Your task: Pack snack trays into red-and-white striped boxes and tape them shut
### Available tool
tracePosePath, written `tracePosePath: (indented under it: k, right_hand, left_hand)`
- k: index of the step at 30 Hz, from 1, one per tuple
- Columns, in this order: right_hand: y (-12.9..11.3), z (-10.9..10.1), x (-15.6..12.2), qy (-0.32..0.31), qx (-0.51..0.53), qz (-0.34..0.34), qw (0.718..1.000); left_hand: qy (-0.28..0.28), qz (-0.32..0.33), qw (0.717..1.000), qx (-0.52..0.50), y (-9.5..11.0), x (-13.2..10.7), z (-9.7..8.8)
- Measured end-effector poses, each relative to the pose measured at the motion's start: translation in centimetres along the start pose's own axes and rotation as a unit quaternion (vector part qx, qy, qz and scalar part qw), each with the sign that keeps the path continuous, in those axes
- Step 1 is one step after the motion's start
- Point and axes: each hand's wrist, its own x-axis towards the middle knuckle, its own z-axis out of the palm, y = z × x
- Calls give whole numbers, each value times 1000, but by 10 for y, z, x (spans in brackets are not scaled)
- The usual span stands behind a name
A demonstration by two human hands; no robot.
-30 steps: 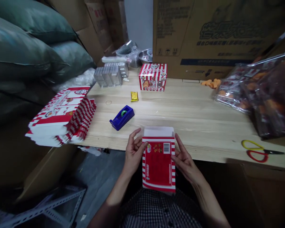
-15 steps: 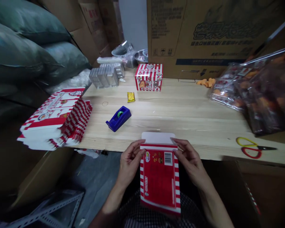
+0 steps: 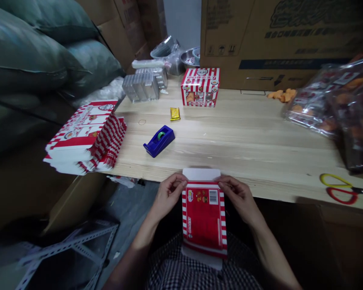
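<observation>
A red-and-white striped cardboard box (image 3: 204, 221) is held at the table's front edge, its barcode side facing up and its white end flap standing out at the far end. My left hand (image 3: 168, 195) pinches its far left corner between thumb and fingers. On the opposite corner, my right hand (image 3: 238, 197) grips in the same way. The near end of the box hangs over my lap, with a pale flap showing below it. Past my hands on the table lie a blue tape dispenser (image 3: 159, 141) and a small gold packet (image 3: 174, 114).
A stack of flat printed boxes (image 3: 84, 133) sits at the left. Behind are an assembled striped box (image 3: 200, 87), clear plastic trays (image 3: 140, 86) and a large carton (image 3: 278, 48). To the right are orange pieces (image 3: 282, 95), bagged goods (image 3: 314, 108) and scissors (image 3: 340, 189).
My view has shifted, so the table's things appear farther right and higher. Both hands still hold the box; its near end has dipped and a pale flap there now shows.
</observation>
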Motion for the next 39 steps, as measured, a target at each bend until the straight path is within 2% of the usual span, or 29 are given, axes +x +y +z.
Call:
tracePosePath:
  k: [2,5,8,10,14,17,20,24,28,31,34,37,39]
  right_hand:
    - [-4,4,16,6,8,0,1000]
    - [-18,5,44,13,5,-33,999]
    - [-27,1,56,20,-9,-56,998]
    - [-21,-3,49,21,-6,-44,999]
    - [8,-8,19,23,7,11,1000]
    - [21,-10,9,32,9,29,999]
    - [19,-10,13,16,17,36,999]
    - [16,-8,19,2,17,20,1000]
    - [22,-2,16,34,17,-4,999]
    - [21,3,15,48,53,-15,997]
    - [15,1,18,19,83,-9,996]
    - [14,-5,23,-49,53,15,997]
    - [16,-10,25,-73,17,10,997]
  left_hand:
    - [19,15,1000,7,3,10,-4]
    - [46,43,998,16,19,28,-8]
    - [47,63,997,19,30,36,-8]
    - [34,58,997,27,26,32,-5]
    - [-1,10,1000,26,-1,13,1]
    - [5,-16,1000,-7,-15,6,3]
    - [19,-22,999,-15,-16,11,2]
    - [5,-39,998,-49,-12,18,-3]
    - [-7,-58,987,-149,-9,17,-7]
    - [-34,-69,985,-157,-6,18,-10]
    - [-39,-59,989,-130,-6,21,-12]
    - [-19,-31,992,-117,-11,24,-11]
    - [-21,-6,992,-121,-17,23,-10]
